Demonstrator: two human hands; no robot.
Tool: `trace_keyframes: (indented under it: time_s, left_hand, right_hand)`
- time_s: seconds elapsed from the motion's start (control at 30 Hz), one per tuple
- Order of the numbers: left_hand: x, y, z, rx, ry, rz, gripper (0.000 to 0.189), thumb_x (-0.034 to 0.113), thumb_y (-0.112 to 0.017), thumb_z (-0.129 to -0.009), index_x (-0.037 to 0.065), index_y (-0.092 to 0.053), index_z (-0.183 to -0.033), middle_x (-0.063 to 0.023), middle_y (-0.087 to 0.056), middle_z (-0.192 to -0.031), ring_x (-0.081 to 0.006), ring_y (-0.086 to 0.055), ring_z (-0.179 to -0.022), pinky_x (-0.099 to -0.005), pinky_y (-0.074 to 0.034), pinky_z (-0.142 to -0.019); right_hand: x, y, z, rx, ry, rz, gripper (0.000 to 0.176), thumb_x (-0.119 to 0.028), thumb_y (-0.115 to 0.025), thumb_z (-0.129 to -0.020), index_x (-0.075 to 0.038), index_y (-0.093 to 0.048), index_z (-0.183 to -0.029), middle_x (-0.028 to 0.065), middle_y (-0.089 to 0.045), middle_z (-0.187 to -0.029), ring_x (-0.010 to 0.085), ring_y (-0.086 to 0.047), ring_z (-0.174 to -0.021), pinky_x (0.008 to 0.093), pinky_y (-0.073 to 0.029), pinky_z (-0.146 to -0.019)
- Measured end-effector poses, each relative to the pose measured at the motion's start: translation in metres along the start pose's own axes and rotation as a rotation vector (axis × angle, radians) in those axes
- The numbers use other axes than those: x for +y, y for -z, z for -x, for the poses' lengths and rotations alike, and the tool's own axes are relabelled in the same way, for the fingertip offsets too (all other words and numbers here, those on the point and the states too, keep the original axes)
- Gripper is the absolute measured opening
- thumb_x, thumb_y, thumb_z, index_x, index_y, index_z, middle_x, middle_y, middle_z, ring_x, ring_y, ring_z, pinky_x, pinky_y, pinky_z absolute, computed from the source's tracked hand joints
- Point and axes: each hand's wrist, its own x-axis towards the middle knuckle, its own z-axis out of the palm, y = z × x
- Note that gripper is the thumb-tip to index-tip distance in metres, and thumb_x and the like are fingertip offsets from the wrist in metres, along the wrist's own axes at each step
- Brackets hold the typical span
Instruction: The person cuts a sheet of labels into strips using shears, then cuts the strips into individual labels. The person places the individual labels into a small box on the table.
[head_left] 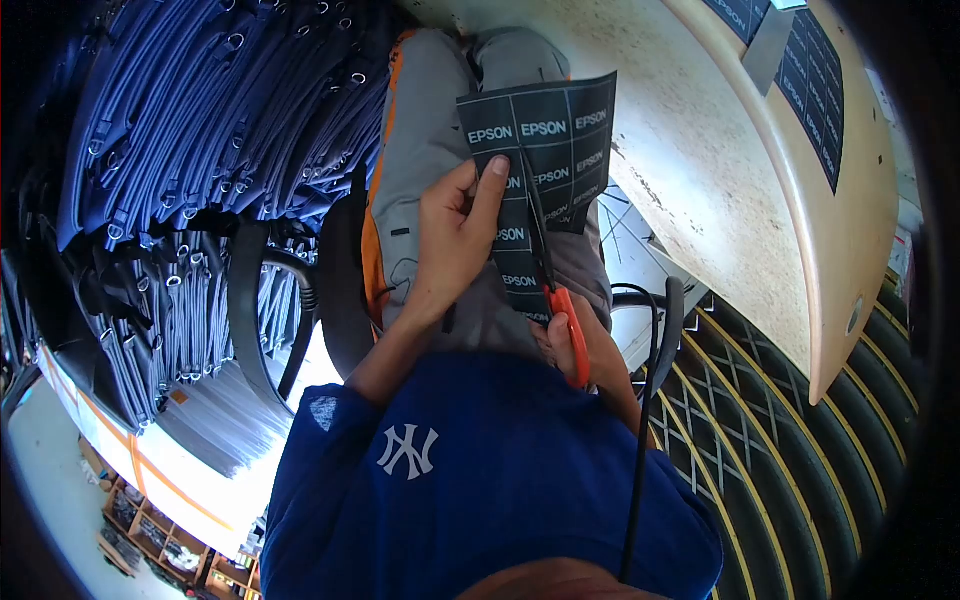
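A black sheet printed with rows of EPSON labels in a thin line grid is held up over my lap. My left hand pinches its left side, thumb on the printed face. Scissors with red-orange handles are in my right hand, its fingers around and through the handle loops. Their dark blades point away from me and lie along a cut between two label columns. Left of the blades the cut strip runs down toward my right hand; the wider part of the sheet stands to the right.
Stacks of blue straps with metal rings fill the left side, with black straps below. A pale worn table curves along the right and carries more EPSON sheets. A black cable hangs at my right.
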Motion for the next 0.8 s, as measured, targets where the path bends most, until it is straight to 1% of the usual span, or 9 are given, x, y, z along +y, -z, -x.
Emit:
trace_keyframes:
  time_s: [0.13,0.23,0.3,0.33,0.4,0.43,0.5,0.7,0.8]
  left_hand:
    - [0.005,-0.002,0.003,-0.004,0.011,-0.006,0.023,0.018,-0.051,-0.096,0.000,-0.063,-0.086,0.0119,-0.038,-0.059,0.0020,-0.027,-0.055,-0.0192,-0.020,-0.047]
    - [0.003,0.000,0.003,-0.004,-0.024,-0.067,0.023,0.018,-0.051,-0.096,0.000,-0.063,-0.087,0.0119,-0.038,-0.059,0.0019,-0.028,-0.054,-0.0193,-0.020,-0.047]
    - [0.004,0.000,0.003,-0.007,-0.027,-0.057,0.023,0.018,-0.051,-0.096,0.000,-0.063,-0.087,0.0119,-0.038,-0.059,0.0019,-0.028,-0.054,-0.0192,-0.020,-0.047]
    - [0.004,0.000,0.004,-0.011,-0.030,-0.048,0.023,0.018,-0.052,-0.096,0.000,-0.063,-0.088,0.0120,-0.038,-0.059,0.0019,-0.028,-0.054,-0.0192,-0.020,-0.047]
    - [0.004,-0.001,0.004,-0.004,-0.024,-0.040,0.023,0.018,-0.052,-0.096,0.000,-0.063,-0.088,0.0118,-0.038,-0.059,0.0019,-0.028,-0.054,-0.0191,-0.021,-0.046]
    - [0.004,-0.001,0.004,0.004,-0.017,-0.032,0.023,0.018,-0.052,-0.095,0.000,-0.063,-0.088,0.0117,-0.038,-0.059,0.0020,-0.029,-0.054,-0.0189,-0.021,-0.046]
    - [0.004,-0.002,0.003,0.006,-0.016,-0.031,0.023,0.018,-0.052,-0.095,0.000,-0.063,-0.088,0.0114,-0.040,-0.059,0.0022,-0.029,-0.054,-0.0187,-0.021,-0.046]
    - [0.005,-0.002,0.004,0.007,0.018,0.002,0.022,0.018,-0.052,-0.096,0.001,-0.063,-0.088,0.0102,-0.044,-0.059,0.0026,-0.032,-0.054,-0.0182,-0.023,-0.046]
    - [0.015,-0.013,0.002,0.057,-0.004,-0.021,0.023,0.019,-0.052,-0.096,0.001,-0.062,-0.084,0.0097,-0.044,-0.060,0.0026,-0.033,-0.055,-0.0178,-0.023,-0.046]
  right_hand:
    - [-0.002,0.001,0.001,-0.011,-0.077,0.007,0.053,-0.046,-0.037,-0.096,0.005,-0.043,-0.110,0.0053,-0.054,-0.076,0.0106,-0.052,-0.062,0.0262,-0.043,-0.059]
    - [-0.009,-0.001,-0.004,0.062,-0.026,0.197,0.055,-0.049,-0.035,-0.095,0.004,-0.049,-0.099,0.0079,-0.056,-0.079,0.0122,-0.054,-0.064,0.0274,-0.044,-0.061]
    - [-0.009,-0.004,-0.010,0.134,0.021,0.122,0.049,-0.041,-0.042,-0.095,0.003,-0.048,-0.073,0.0147,-0.048,-0.056,0.0291,-0.049,-0.051,0.0407,-0.038,-0.054]
    - [-0.008,-0.004,-0.010,0.134,0.021,0.122,0.049,-0.041,-0.042,-0.095,0.003,-0.048,-0.073,0.0147,-0.048,-0.056,0.0291,-0.049,-0.051,0.0407,-0.038,-0.054]
    - [-0.004,-0.003,-0.009,0.015,-0.179,0.071,0.047,-0.036,-0.042,-0.096,0.003,-0.047,-0.069,0.0144,-0.048,-0.052,0.0298,-0.050,-0.049,0.0414,-0.038,-0.052]
    - [-0.003,-0.005,-0.009,0.015,-0.179,0.071,0.047,-0.036,-0.042,-0.096,0.003,-0.047,-0.069,0.0144,-0.048,-0.052,0.0298,-0.050,-0.049,0.0414,-0.038,-0.052]
    - [-0.002,-0.008,-0.009,0.047,-0.187,-0.020,0.062,-0.060,-0.037,-0.091,-0.004,-0.043,-0.065,0.0001,-0.039,-0.044,0.0107,-0.043,-0.037,0.0232,-0.035,-0.037]
    - [-0.011,-0.006,-0.007,-0.004,-0.313,-0.132,0.061,-0.059,-0.038,-0.091,-0.003,-0.043,-0.066,0.0003,-0.041,-0.047,0.0106,-0.044,-0.038,0.0231,-0.037,-0.038]
    - [-0.011,-0.006,-0.006,0.022,-0.299,-0.113,0.060,-0.059,-0.038,-0.091,-0.004,-0.044,-0.069,0.0003,-0.041,-0.047,0.0101,-0.044,-0.038,0.0227,-0.036,-0.037]
